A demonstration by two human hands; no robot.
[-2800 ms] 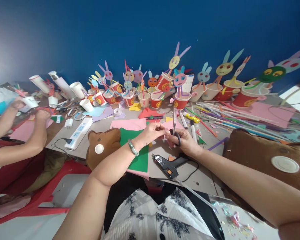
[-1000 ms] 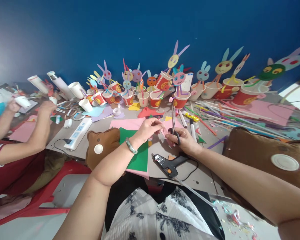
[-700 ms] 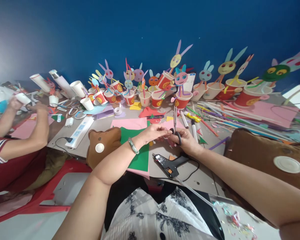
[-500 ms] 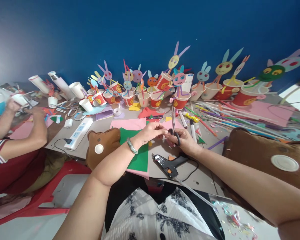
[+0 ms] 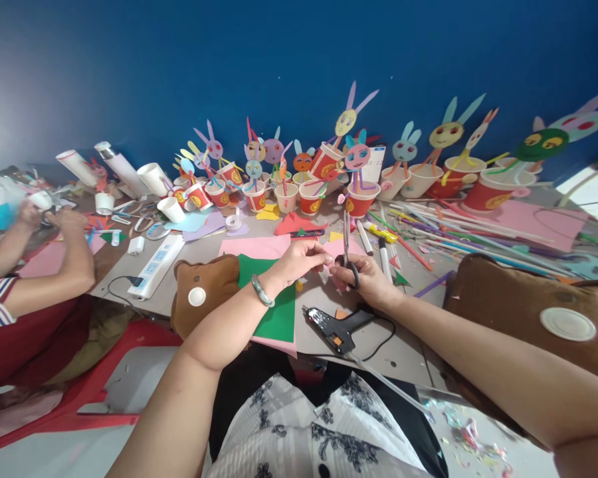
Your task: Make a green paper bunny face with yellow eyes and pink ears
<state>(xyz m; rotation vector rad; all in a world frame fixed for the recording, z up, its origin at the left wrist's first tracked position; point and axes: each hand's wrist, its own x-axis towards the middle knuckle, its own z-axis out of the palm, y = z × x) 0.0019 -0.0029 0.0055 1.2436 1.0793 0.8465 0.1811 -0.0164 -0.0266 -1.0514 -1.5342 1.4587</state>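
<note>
In my right hand (image 5: 367,279) is a pair of scissors (image 5: 347,242), its handle loops in my fingers and its blades pointing away from me. My left hand (image 5: 303,262) has thumb and fingers pinched on a small pink piece of paper (image 5: 325,271), close beside the fingertips of my right hand. Part of that paper is hidden by my fingers. Just below my hands a black glue gun (image 5: 333,328) lies on the table with its nozzle to the left. Green paper (image 5: 276,309) lies on pink paper (image 5: 256,246) under my left forearm.
Red paper cups with rabbit-faced figures (image 5: 357,159) line the wall. Pipe cleaners (image 5: 478,239) and markers (image 5: 385,260) lie to the right. Brown cushions (image 5: 518,312) flank my arms. A power strip (image 5: 157,267) lies left, where another person's hands (image 5: 67,222) work.
My left fingertips have drawn slightly apart from my right hand, and more of the pink paper shows. The scissors stay almost in place. The other person's hands have shifted left.
</note>
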